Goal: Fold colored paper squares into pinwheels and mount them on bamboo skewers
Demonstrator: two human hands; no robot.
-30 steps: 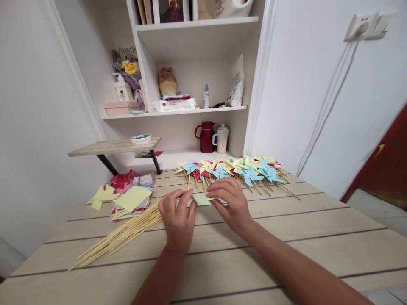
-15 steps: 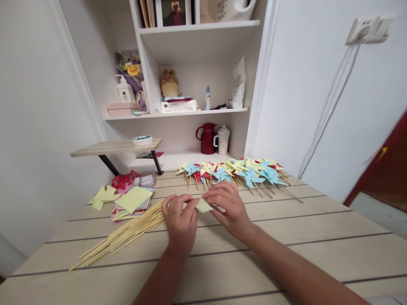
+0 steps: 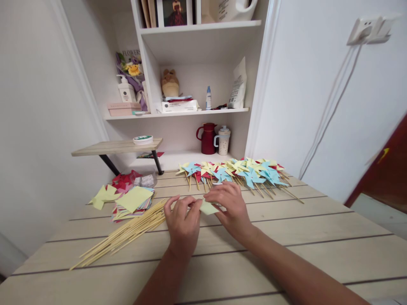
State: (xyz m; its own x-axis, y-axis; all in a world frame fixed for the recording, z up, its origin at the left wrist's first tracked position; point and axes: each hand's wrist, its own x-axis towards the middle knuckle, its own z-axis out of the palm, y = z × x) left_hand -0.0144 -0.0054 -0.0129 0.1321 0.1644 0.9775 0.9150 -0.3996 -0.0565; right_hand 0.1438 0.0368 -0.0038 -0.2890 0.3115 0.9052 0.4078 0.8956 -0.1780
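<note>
My left hand (image 3: 183,223) and my right hand (image 3: 229,206) meet over a small pale green paper piece (image 3: 208,207) just above the wooden table (image 3: 286,245). Both pinch the paper, fingertips of each hand on its edges. A bundle of thin bamboo skewers (image 3: 127,233) lies to the left of my left hand. A row of finished paper pinwheels (image 3: 235,170) in blue, yellow and red lies behind my hands.
A stack of coloured paper squares (image 3: 133,200) and red paper scraps (image 3: 122,180) sit at the left. A low wooden riser (image 3: 117,147) carries a tape roll. White shelves (image 3: 190,112) behind hold a red jug (image 3: 207,138), a cup and bottles.
The paper piece has been lifted slightly off the table and folded smaller between my fingers; both hands have shifted a little to the right.
</note>
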